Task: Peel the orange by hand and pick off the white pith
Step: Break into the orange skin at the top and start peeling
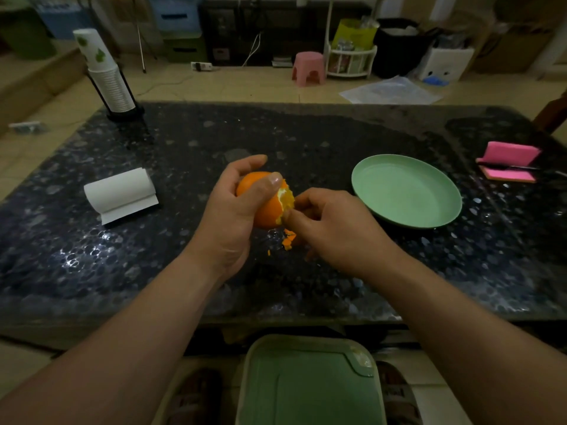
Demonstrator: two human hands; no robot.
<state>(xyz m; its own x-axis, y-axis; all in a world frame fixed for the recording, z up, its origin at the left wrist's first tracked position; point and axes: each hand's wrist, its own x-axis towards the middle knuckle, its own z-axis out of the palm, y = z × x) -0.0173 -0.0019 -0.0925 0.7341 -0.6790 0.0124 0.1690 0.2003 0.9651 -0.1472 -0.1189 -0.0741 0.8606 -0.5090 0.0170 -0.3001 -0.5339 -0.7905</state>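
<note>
1. Fingertips first: those of the right hand (334, 228) are tucked under its own knuckles, so I can't see exactly where they meet the fruit. Only the thumb shows, pressed at the torn rim.
2. Half of the orange (265, 211) is hidden behind the left hand (230, 210), which wraps round it. The fingers are curled and the thumb lies across the top. The fruit is held up above the middle of the table (306, 133), just left of the plate (406, 191).
3. The right hand is curled tight, pinching the ragged edge of the peel (279, 221) where pale pith and pulp show.
4. Peel scraps (290, 239) lie on the tabletop right under the hands, small and jagged, partly covered by the right wrist.
5. The bin (310, 381) below the table edge is cut off by the bottom of the view. The sandals either side of it are blurred.
6. The tabletop is dark speckled stone, glossy, throwing back light spots.
7. The plate is pale green, round and shallow, with a matte finish.
8. The paper roll (121, 193) is white with a loose flap lying flat on the stone.
9. The cup stack (106, 75) is ribbed white and leans in a black holder.
10. The pink pad (509, 161) at the far right is folded, with something thin and dark lying across it that I can't make out.
11. Green leaf prints on the top cup are the only marking I can read. The rest is too soft.
</note>
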